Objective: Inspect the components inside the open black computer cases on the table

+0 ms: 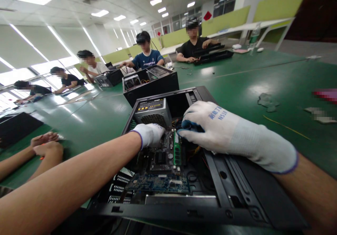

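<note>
Below both hands, an open computer case (222,180) is lying with a blue circuit board (158,183) showing nearest the wearer. Just beyond, the motherboard (166,145) is sitting beside and under the left hand (152,135), while a green memory module (177,150) is showing between the hands. Good practice is probably calling for light pressure, the left steadying and the right working clear of the module and nearby wires (195,150). The gloved left hand is reaching in low, fingers pointing down; the right hand (207,124) is arching over opposite, fingers bending toward the thumb. Fingertips are being hidden or lost in shadow, so whether either hand is gripping anything cannot be told. Beyond the left hand, a power supply (155,112) is filling the corner; farther off, a second case (155,89) is resting on the green table (263,78).
</note>
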A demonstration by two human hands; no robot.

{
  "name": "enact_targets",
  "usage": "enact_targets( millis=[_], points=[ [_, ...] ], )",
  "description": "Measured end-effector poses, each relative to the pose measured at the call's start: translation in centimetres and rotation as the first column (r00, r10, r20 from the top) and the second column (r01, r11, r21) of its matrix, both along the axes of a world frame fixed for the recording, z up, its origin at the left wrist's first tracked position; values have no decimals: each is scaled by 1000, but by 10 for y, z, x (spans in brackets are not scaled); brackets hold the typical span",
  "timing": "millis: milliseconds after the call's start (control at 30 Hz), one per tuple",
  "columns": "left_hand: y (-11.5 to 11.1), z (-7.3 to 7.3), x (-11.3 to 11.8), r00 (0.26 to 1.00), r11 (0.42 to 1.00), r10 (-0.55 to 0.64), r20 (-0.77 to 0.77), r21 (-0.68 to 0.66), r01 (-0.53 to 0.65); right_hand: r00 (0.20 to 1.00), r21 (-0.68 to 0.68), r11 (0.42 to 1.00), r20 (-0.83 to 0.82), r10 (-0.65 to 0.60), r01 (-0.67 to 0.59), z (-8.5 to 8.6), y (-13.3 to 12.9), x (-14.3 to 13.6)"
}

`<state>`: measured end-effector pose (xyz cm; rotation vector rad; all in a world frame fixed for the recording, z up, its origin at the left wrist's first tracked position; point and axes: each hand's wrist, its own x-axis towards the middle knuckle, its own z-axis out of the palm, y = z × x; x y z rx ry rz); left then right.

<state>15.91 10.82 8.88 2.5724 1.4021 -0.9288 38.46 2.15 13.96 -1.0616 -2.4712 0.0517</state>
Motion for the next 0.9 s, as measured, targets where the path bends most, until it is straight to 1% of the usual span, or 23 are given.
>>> enact_targets(
  millis=[367,667,900],
  points=[
    [-3,3,1,1000,1000,3,12,12,-3,1000,-1,1000,13,-6,6,1,0,-1],
    [-4,19,-2,999,997,50,-9,64,-50,1000,0,1000,16,3,-3,1,0,0],
    [-5,23,-2,996,993,87,-15,86,-85,1000,-9,1000,21,-2,3,0,1,0]
  ],
)
